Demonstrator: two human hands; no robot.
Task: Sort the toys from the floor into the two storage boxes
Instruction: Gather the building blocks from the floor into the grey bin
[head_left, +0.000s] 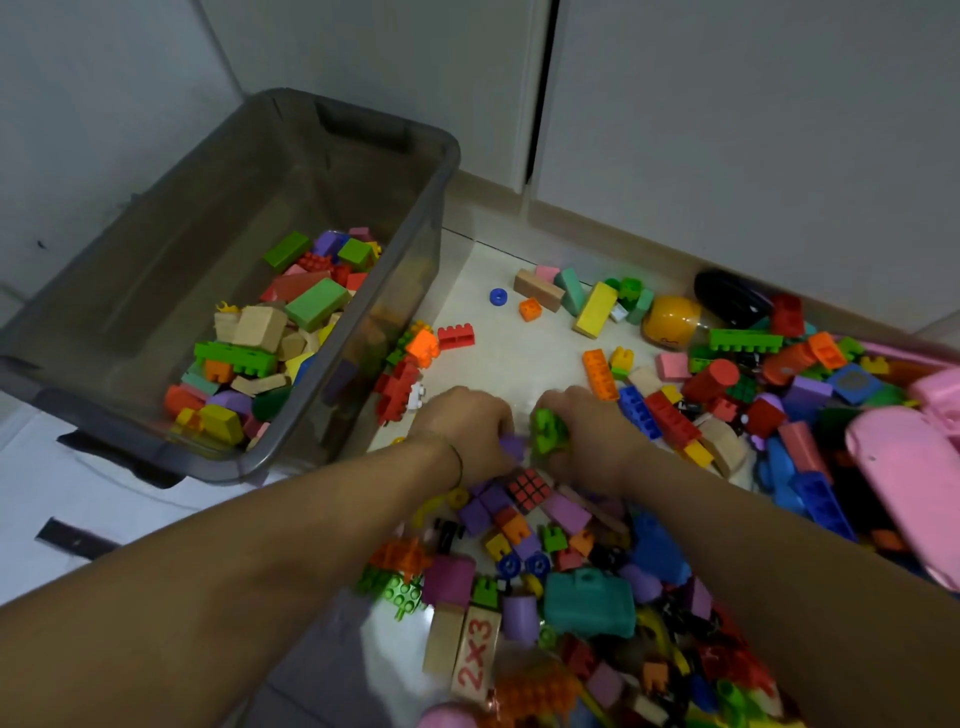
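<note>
Where the toys (571, 519) lie heaped on the floor (498, 364) nearest the person, a wooden block marked 2x3 (475, 654) and a teal toy (587, 603) sit among them, with a small puzzle cube (529, 486) just beyond. Past the cube, the left grip (467, 431) curls round a purple block (511, 448) and the right grip (587, 431) clenches a green brick (548, 430), the two nearly touching above the pile. Farther off, a grey storage box (447, 156) stands to the left, partly filled with toys, while a yellow block (595, 309) and a blue ring (497, 296) lie loose on the bare floor beyond.
</note>
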